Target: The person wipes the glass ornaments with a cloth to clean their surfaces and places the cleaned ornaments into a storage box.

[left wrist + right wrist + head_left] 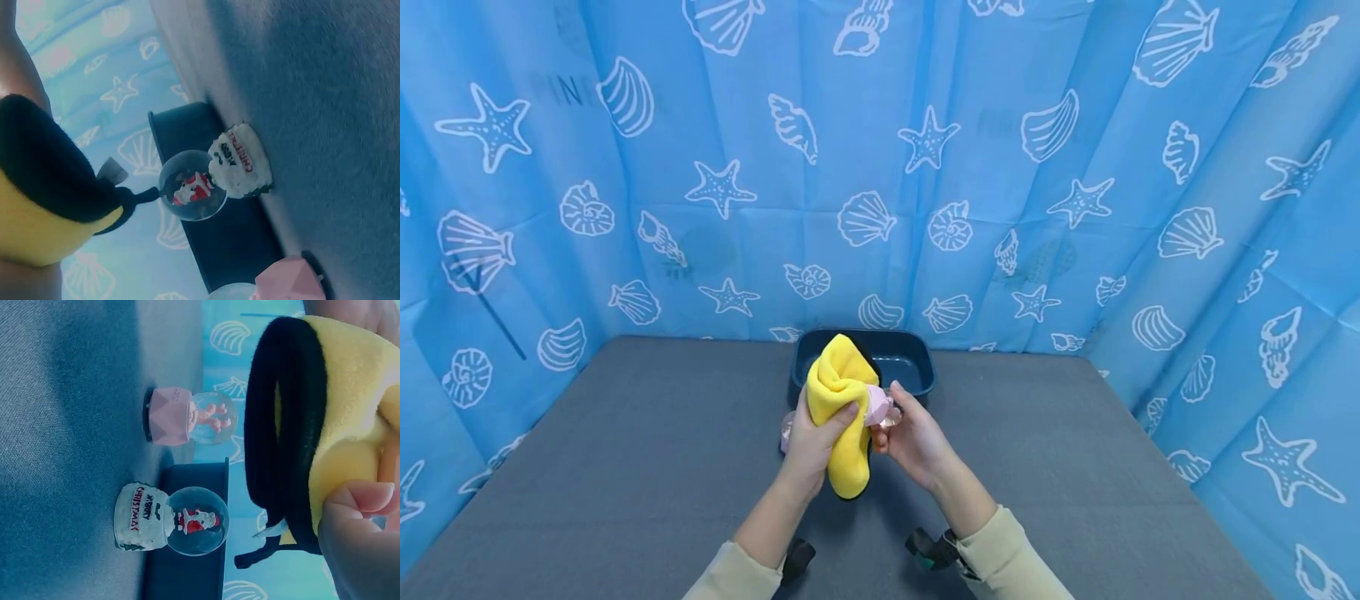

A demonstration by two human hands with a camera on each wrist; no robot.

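Observation:
My left hand (812,437) grips a yellow cloth (842,392) with a black backing and presses it against a small pink-based snow globe (880,407). My right hand (913,437) holds that globe from the right, fingers curled round it; the cloth covers most of it. Both hands are raised over the grey table, just in front of a dark blue tray (910,362). The right wrist view shows the cloth (350,406) close up with its black edge. In the left wrist view the cloth (44,212) fills the left side.
Two more snow globes stand on the table beside the tray: a white-based Christmas one (169,520) (215,178) with a Santa inside, and a pink-based one (187,417) (786,432). A blue seashell curtain encloses the grey table (625,467) on three sides.

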